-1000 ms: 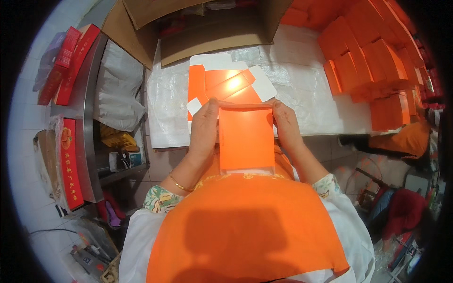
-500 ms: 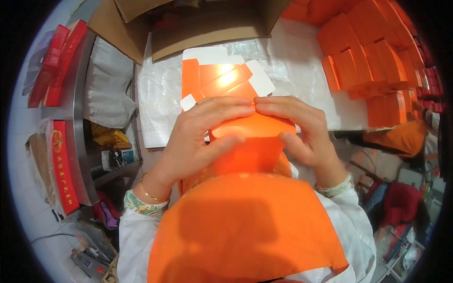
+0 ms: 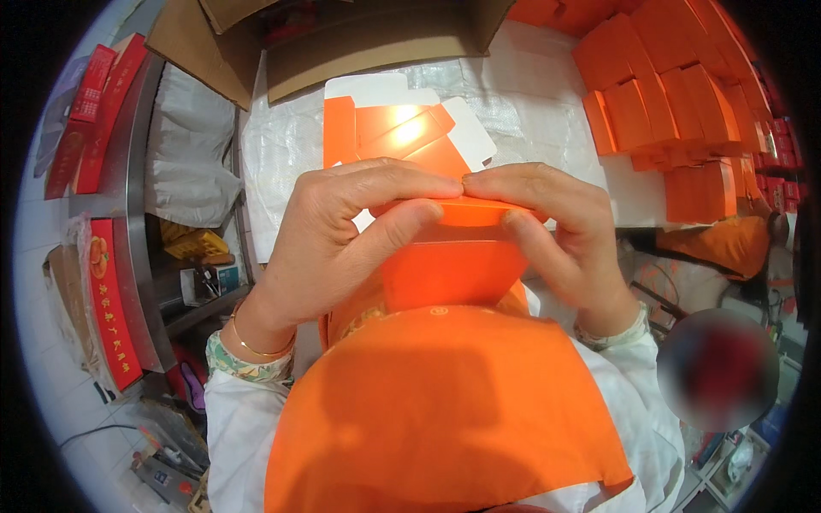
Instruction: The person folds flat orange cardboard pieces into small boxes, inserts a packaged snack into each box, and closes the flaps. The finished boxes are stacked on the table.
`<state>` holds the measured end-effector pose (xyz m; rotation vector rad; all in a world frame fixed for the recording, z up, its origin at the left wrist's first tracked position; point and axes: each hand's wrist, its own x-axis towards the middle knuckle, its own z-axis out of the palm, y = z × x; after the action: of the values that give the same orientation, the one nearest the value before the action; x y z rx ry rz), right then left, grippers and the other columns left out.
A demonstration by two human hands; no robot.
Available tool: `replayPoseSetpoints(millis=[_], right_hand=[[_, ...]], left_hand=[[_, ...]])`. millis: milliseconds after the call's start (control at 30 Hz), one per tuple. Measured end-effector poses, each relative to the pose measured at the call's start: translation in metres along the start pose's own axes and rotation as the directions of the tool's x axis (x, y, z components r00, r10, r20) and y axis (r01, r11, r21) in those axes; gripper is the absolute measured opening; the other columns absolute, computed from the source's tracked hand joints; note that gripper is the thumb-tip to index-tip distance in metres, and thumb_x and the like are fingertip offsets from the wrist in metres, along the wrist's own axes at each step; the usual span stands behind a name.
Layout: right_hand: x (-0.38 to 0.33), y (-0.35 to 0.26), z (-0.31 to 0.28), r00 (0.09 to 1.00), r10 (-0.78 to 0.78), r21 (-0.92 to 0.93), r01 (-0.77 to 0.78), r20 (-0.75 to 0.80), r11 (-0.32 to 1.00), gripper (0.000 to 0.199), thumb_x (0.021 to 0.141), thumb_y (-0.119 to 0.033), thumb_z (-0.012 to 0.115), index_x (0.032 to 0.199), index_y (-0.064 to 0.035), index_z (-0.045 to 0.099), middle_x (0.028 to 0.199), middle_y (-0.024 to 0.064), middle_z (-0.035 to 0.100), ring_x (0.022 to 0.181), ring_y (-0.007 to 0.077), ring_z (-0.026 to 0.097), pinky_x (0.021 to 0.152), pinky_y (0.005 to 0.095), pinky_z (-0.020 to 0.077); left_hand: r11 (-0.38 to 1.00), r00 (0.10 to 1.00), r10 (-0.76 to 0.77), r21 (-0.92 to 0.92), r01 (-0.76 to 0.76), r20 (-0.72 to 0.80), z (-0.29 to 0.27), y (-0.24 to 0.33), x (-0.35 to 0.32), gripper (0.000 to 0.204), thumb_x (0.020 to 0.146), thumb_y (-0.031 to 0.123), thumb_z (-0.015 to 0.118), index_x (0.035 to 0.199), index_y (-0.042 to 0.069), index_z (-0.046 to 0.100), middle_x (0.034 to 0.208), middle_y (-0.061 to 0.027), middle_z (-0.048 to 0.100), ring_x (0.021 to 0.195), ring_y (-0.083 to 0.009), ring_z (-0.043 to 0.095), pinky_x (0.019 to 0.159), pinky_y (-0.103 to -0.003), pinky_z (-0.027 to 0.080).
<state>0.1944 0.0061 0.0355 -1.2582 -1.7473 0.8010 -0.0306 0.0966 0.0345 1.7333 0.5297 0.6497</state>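
**Both hands pinch an orange carton at chest height**

The white-covered counter (image 3: 547, 94) spreads ahead, with a brown cardboard box (image 3: 359, 43) at its far edge and stacked orange boxes (image 3: 667, 111) to the right. Flat orange blanks (image 3: 402, 137) lie just beyond the hands. The orange carton (image 3: 453, 265) is held above the lap, its long axis running left to right. Left hand (image 3: 342, 239) and right hand (image 3: 556, 231) meet at its top edge, equally near, fingers (image 3: 402, 184) pressed together on the top flap.

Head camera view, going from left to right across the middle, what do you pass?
Red flat packs → white plastic bag → left hand → orange box held in both hands → right hand → stacked orange boxes.
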Motion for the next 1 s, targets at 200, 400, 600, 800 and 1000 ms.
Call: replayPoseSetpoints(millis=[200,400,600,800,1000], right_hand=[[-0.009,0.007,0.005,0.999,-0.041,-0.027,0.041,-0.004,0.999,0.031,0.086,0.001,0.054,0.114,0.0020,0.068,0.113,0.0197,0.067,0.101,0.0293,0.067,0.086,0.0339,0.0525],[-0.011,0.007,-0.001,0.996,-0.081,-0.028,0.082,0.046,0.996,0.029,0.091,-0.003,0.053,0.116,0.0011,0.067,0.116,0.0203,0.066,0.102,0.0314,0.066,0.087,0.0356,0.0524],[-0.008,0.010,-0.011,0.992,-0.053,0.095,0.042,0.113,0.995,0.033,0.094,-0.008,0.048,0.120,0.0019,0.065,0.121,0.0217,0.063,0.110,0.0334,0.062,0.094,0.0363,0.0488],[-0.005,0.027,-0.010,0.991,-0.040,0.214,0.012,0.127,0.977,0.040,0.099,-0.023,0.043,0.122,0.0024,0.064,0.125,0.0194,0.062,0.114,0.0311,0.060,0.097,0.0365,0.0466],[-0.006,0.038,-0.007,0.985,0.090,0.385,-0.140,0.145,0.912,0.046,0.103,-0.033,0.040,0.121,0.0013,0.066,0.126,0.0149,0.063,0.115,0.0253,0.060,0.096,0.0349,0.0470]], left_hand=[[0.994,1.000,0.019,0.110,-0.021,0.025,0.003,-0.007,-0.007,0.024,0.093,0.007,0.055,0.111,-0.002,0.070,0.109,-0.0148,0.071,0.103,-0.0232,0.066,0.090,-0.031,0.049],[0.981,0.994,0.072,0.177,-0.085,0.078,0.004,-0.005,-0.009,0.030,0.095,0.012,0.049,0.112,-0.002,0.069,0.116,-0.0159,0.069,0.107,-0.0288,0.065,0.098,-0.036,0.044],[0.992,0.992,0.075,0.096,-0.085,0.099,-0.001,-0.012,-0.009,0.036,0.100,0.021,0.044,0.117,-0.003,0.066,0.119,-0.0179,0.067,0.115,-0.0288,0.061,0.100,-0.037,0.043],[0.996,0.987,0.041,-0.087,-0.028,0.154,-0.007,-0.024,-0.010,0.045,0.102,0.029,0.041,0.123,-0.004,0.061,0.132,-0.0194,0.059,0.126,-0.0315,0.053,0.108,-0.040,0.037],[0.976,0.985,0.042,-0.217,-0.005,0.165,-0.010,-0.032,-0.008,0.045,0.092,0.019,0.041,0.123,-0.007,0.060,0.133,-0.0235,0.057,0.131,-0.0340,0.048,0.112,-0.042,0.032]])
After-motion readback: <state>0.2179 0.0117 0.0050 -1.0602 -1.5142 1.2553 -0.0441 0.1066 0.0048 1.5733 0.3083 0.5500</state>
